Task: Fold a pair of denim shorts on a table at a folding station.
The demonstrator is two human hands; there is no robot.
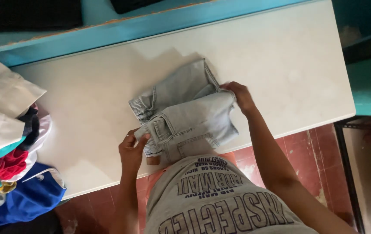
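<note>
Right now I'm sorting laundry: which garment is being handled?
The pale blue denim shorts on the white table, gripped by both hands; the other clothes sit untouched in the colourful pile at the table's end.

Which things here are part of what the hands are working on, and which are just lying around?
In hand:
- light denim shorts, half folded on the white table
- left hand, holding the waistband end
- right hand, pinching the leg hem

Lying about:
- pile of mixed clothes at the table's left end
- blue garment under that pile
</note>
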